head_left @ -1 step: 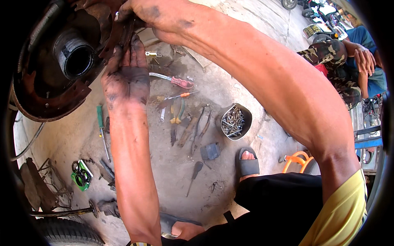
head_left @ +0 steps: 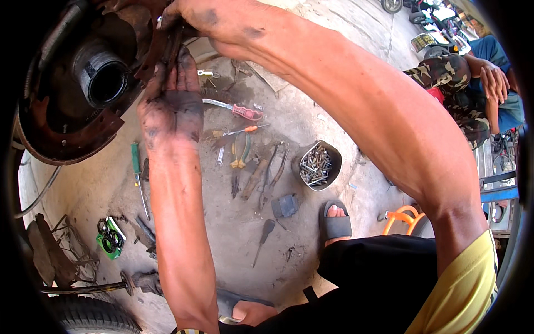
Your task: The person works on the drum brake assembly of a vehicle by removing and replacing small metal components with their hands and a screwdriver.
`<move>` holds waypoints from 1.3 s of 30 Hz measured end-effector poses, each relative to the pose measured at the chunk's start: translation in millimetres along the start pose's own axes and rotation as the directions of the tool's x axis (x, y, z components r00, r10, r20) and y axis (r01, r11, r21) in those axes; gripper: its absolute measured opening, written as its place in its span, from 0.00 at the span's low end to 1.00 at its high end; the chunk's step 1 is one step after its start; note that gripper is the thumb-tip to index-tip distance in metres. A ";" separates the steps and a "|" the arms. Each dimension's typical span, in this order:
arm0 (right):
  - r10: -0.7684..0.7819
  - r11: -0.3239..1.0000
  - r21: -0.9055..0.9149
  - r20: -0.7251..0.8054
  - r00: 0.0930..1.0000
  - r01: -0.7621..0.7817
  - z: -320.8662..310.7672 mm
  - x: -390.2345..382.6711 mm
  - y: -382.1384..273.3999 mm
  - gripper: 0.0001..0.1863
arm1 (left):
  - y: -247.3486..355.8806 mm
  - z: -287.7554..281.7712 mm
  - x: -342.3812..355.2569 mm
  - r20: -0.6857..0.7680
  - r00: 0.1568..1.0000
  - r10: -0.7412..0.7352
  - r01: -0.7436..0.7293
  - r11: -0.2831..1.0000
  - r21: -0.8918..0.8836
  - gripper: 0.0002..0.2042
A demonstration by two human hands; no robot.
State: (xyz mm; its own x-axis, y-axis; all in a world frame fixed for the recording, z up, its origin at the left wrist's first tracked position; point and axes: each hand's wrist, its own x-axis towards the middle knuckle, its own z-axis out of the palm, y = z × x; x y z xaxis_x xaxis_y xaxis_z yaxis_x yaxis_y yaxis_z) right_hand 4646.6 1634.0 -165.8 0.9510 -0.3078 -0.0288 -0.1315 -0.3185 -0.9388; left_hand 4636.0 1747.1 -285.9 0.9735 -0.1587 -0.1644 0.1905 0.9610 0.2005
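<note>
A rusty round brake assembly (head_left: 50, 128) with a hollow metal hub (head_left: 100, 78) fills the upper left. My left hand (head_left: 169, 103), blackened with grease, is palm up beside its right edge, fingers stretched upward against the rusty metal. My right hand (head_left: 194, 22) is closed at the top of that edge; what its fingers grip is hidden. Beneath lie a red-handled tool (head_left: 245, 112), an orange-handled screwdriver (head_left: 250, 128), pliers (head_left: 239, 156), a green-handled screwdriver (head_left: 136, 161) and a black-handled screwdriver (head_left: 265, 234).
A tin of bolts (head_left: 317, 165) stands right of the tools. A green package (head_left: 111, 245) and tyre (head_left: 89, 314) are lower left. An orange metal frame (head_left: 406, 217) is lower right. Another person (head_left: 495, 83) sits at right, near parked motorbikes (head_left: 431, 22).
</note>
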 end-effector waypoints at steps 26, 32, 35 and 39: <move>-0.462 0.462 -0.631 0.429 0.777 0.623 -7.4 38.7 26.2 0.14 | -9.1 1.6 0.0 -0.032 0.999 -0.043 0.041 0.998 -0.056 0.13; -0.360 0.587 -0.658 0.310 0.880 0.472 -0.9 23.0 -0.5 0.18 | 0.0 -0.5 4.6 -0.045 0.998 -0.047 0.046 0.999 -0.026 0.14; -0.306 0.864 -0.373 0.145 0.941 0.338 -17.3 10.5 5.9 0.20 | -8.2 5.7 4.7 -0.024 0.999 -0.037 0.036 0.999 -0.024 0.14; -0.394 0.849 -0.361 0.056 0.918 0.386 -16.8 0.2 10.7 0.17 | -5.1 12.6 15.0 -0.206 0.978 -0.032 0.022 0.999 -0.050 0.13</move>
State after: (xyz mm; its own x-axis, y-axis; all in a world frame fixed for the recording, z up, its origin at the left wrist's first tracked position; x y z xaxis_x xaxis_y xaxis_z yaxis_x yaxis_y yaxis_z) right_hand 4640.7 1615.5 -170.1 0.9400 -0.1067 0.3240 0.1550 -0.7126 -0.6843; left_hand 4651.1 1737.0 -277.2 0.9200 -0.1391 -0.3665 0.2053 0.9674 0.1482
